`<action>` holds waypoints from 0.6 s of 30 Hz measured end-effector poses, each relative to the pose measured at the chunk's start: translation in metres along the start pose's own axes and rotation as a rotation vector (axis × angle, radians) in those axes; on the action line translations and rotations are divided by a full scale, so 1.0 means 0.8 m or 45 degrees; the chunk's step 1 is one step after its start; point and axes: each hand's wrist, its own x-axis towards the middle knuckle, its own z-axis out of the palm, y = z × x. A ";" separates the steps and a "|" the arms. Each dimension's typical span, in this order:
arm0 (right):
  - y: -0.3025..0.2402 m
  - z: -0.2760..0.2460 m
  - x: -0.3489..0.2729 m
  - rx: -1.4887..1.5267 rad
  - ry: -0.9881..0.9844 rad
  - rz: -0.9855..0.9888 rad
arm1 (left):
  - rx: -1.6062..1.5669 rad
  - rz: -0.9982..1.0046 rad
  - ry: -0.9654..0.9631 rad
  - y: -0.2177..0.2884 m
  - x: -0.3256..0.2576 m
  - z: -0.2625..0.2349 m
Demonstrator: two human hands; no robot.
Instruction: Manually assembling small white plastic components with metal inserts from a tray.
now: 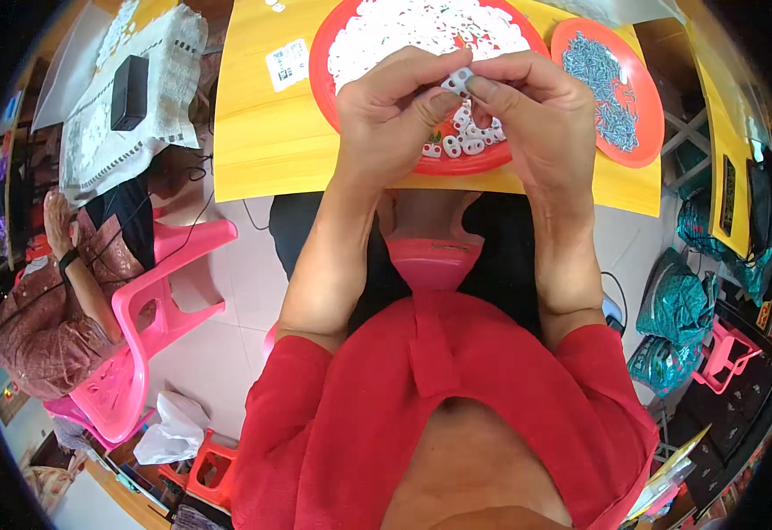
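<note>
Between the fingertips of both hands I hold a small white plastic piece with round holes. My left hand pinches it from one side, thumb and forefinger closed on it. From the other side my right hand grips it, thumb pressed on its face. Just beneath my hands lies a large red tray heaped with similar white pieces. To the right of it, an orange-red plate carries a pile of small grey metal screws.
The trays stand on a yellow table, with a printed white card at the left. Another person sits on a pink chair beside a cloth-covered table with a black box. Green bags lie at the right.
</note>
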 end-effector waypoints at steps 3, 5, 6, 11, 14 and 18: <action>-0.001 0.003 -0.004 0.000 0.007 -0.008 | -0.001 0.084 0.014 -0.005 -0.002 0.001; 0.000 0.005 -0.005 0.023 0.013 -0.008 | 0.030 0.151 0.024 -0.011 -0.001 0.003; 0.001 0.006 -0.005 0.031 0.015 -0.011 | 0.059 0.221 0.036 -0.012 -0.001 0.003; 0.003 0.007 -0.005 0.073 0.001 -0.017 | 0.163 0.276 0.058 -0.010 -0.001 0.004; 0.004 0.007 -0.005 0.098 -0.001 -0.009 | 0.149 0.305 0.065 -0.007 -0.001 0.007; 0.008 0.001 -0.002 -0.003 -0.060 -0.016 | 0.233 0.330 0.047 -0.011 0.000 0.007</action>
